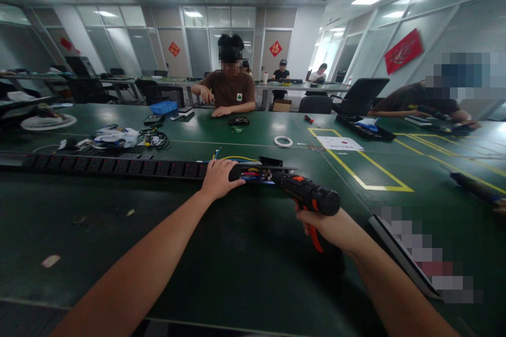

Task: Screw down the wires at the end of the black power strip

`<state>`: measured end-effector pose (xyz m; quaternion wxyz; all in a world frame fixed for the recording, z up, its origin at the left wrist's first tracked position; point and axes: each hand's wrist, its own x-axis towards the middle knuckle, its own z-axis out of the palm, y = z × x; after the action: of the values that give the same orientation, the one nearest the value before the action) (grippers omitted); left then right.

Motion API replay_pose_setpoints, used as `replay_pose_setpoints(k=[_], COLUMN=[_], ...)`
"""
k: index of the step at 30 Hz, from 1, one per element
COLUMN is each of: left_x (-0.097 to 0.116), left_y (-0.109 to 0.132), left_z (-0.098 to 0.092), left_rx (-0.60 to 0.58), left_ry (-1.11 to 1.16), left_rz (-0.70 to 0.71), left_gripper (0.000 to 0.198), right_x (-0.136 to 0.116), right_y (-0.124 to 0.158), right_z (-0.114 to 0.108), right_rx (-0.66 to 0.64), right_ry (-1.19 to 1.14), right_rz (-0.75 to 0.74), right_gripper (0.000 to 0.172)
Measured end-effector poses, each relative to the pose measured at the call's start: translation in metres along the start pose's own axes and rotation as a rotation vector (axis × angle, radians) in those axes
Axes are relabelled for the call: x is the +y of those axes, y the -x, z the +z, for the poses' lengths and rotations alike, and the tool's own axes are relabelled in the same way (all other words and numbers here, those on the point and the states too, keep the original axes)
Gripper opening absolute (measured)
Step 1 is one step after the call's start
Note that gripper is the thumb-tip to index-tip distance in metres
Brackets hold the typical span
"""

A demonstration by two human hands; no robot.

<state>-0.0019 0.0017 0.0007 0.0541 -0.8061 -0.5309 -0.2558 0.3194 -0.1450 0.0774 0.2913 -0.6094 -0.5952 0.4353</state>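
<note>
A long black power strip with a row of sockets lies across the green table. Over its right part my left hand is closed, thumb on the near side and fingers reaching over the top. To the right of that hand the casing is open, showing coloured wires inside. My right hand grips a black and orange cordless drill by its handle. The drill's nose points left at the strip's open end; whether its bit touches a screw is too small to tell. Loose yellow and blue wires stick out behind the strip.
Beyond the strip are a white tape roll, a screwdriver, a blue basket and a cable bundle. A paper sheet lies by yellow floor-style tape markings. A person sits opposite; another person leans in at right.
</note>
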Motion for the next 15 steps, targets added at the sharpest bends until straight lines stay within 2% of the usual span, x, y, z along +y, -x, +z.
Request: replay_pose_setpoints(k=[15], left_x=[0.0025], left_y=[0.0003], left_z=[-0.0023], left_rx=[-0.005], left_ry=[-0.005], left_rz=[-0.006], left_gripper=[0.064], right_x=[-0.0005], right_y=[0.0003], right_z=[-0.0003], right_rx=[-0.016], right_ry=[-0.003], right_rz=[0.012], right_gripper=[0.022])
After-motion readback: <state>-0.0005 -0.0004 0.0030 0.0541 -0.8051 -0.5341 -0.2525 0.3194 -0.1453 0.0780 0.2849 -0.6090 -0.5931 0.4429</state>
